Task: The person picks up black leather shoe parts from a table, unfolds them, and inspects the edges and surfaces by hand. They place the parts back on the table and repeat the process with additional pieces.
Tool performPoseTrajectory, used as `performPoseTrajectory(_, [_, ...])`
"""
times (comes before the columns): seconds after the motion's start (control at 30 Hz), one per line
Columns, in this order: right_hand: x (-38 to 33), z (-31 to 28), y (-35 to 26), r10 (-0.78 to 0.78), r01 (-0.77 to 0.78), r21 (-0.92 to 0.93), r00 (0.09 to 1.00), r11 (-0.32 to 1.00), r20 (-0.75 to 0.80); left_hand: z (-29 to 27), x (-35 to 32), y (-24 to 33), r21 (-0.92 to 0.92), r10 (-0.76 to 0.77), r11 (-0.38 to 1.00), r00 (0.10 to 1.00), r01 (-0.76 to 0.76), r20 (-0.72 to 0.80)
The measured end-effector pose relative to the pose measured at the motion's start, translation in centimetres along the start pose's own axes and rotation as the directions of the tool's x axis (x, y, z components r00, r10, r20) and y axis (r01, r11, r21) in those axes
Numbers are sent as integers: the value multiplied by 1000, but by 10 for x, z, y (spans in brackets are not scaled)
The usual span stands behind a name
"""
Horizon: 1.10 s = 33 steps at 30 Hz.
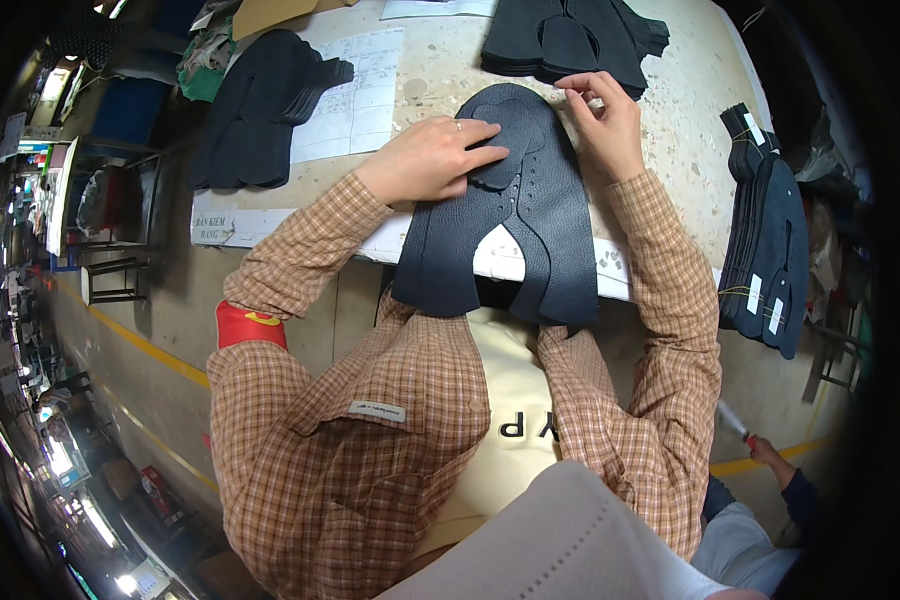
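Observation:
A black leather shoe upper [555, 215] lies in front of me, its toe end on the table and its two rear flaps hanging over the near edge. Small lace holes run down both sides of its opening. My left hand [433, 157] rests on it with fingers stretched out, two fingertips pressing on the tongue [499, 165]. Just off the upper's far right edge, my right hand [607, 118] is raised with thumb and forefinger drawn together. Whatever may be between those fingertips is too small to make out.
The pale, worn table [435, 70] carries stacks of black uppers at the left [260, 110], the far side [560, 40] and the right [765, 230]. A paper sheet [355, 95] lies beside the left stack. At lower right, another person's hand [763, 450] grips a red-handled object.

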State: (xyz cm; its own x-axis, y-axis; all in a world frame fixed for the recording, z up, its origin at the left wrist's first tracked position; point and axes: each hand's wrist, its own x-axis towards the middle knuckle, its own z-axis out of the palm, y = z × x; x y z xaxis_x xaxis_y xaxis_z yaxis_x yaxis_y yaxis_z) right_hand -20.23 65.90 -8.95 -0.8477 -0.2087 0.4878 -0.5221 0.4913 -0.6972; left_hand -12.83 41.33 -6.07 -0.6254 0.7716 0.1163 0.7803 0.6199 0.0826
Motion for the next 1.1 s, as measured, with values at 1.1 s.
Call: performPoseTrajectory(1.1, [-4, 4, -16, 343, -390, 719, 913, 575, 220, 16, 66, -2, -854, -596, -478, 790, -206, 143])
